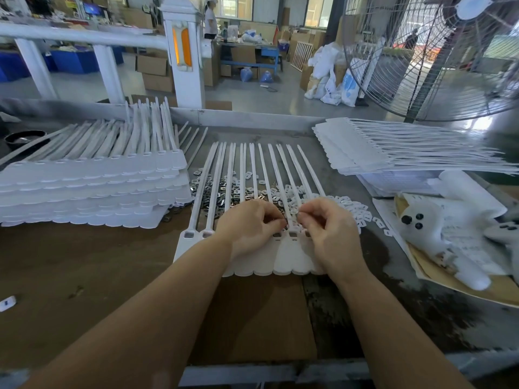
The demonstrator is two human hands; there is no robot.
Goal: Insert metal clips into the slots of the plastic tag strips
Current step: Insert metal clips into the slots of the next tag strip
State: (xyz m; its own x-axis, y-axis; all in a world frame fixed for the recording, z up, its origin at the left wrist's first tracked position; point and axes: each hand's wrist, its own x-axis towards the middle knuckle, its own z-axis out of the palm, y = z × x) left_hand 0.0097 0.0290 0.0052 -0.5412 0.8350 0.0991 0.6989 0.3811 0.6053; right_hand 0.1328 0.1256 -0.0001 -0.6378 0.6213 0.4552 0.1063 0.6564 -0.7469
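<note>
A white plastic tag strip [289, 261] lies flat in front of me, its long tails fanning away over a heap of small metal clips [224, 189]. Two slots at its left end [189, 235] show metal inside. My left hand [248, 227] rests on the strip's middle with its fingers curled down at the slot row, seemingly pinching a small clip. My right hand [328, 223] hovers just right of it, thumb and forefinger pinched close over a slot near the right end. What each pinch holds is too small to see clearly.
A tall stack of tag strips [92, 189] sits at the left, another pile [362, 148] at the back right. White plastic pieces [356, 210] lie right of the clips. A black bowl [25, 137], white gloves [449, 226] and a large fan [438, 51] surround the bench.
</note>
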